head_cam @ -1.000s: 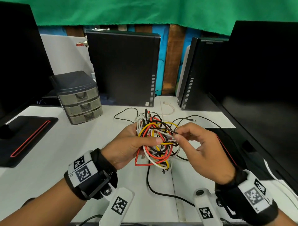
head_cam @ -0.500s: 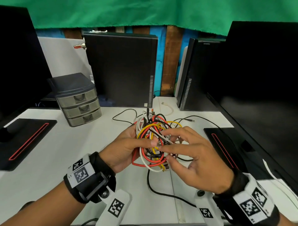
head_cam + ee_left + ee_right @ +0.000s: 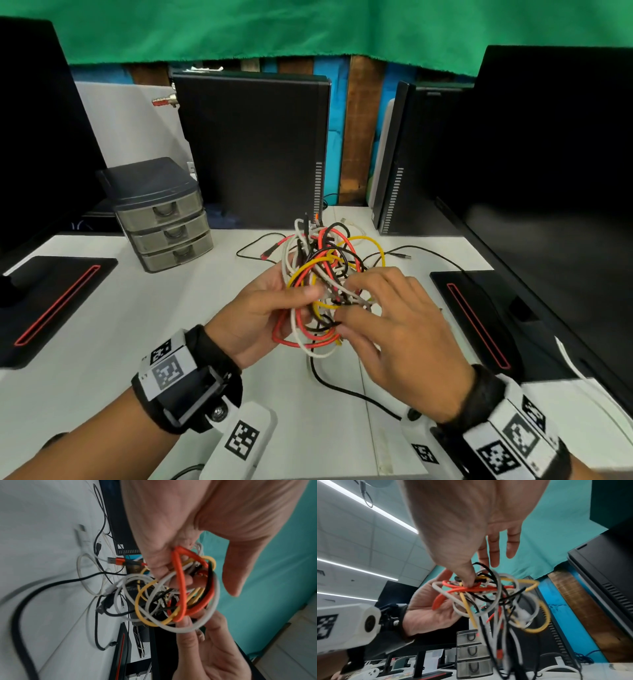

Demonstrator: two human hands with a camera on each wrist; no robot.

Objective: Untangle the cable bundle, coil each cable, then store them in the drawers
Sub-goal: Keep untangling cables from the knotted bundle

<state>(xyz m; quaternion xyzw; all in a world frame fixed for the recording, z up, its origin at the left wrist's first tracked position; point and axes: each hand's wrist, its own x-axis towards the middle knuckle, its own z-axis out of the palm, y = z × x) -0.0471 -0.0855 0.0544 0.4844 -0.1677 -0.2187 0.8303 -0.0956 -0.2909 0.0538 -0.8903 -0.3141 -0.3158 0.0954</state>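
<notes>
A tangled cable bundle of red, yellow, white and black cables hangs above the white table between both hands. My left hand grips its left side, thumb across the front. My right hand is on its right side, thumb and index finger pinching into the strands, the other fingers straight. The left wrist view shows the bundle under my left hand. In the right wrist view my right hand's thumb presses on a red loop of the bundle. The grey three-drawer unit stands far left, all drawers closed.
Two black computer towers stand at the back. Black monitor bases with red stripes flank the work area. A thick black cable trails from the bundle toward the near edge. Thin black leads lie behind.
My right hand let go of the single strand it pinched on the right and moved left into the bundle with fingers spread. The bundle rose slightly.
</notes>
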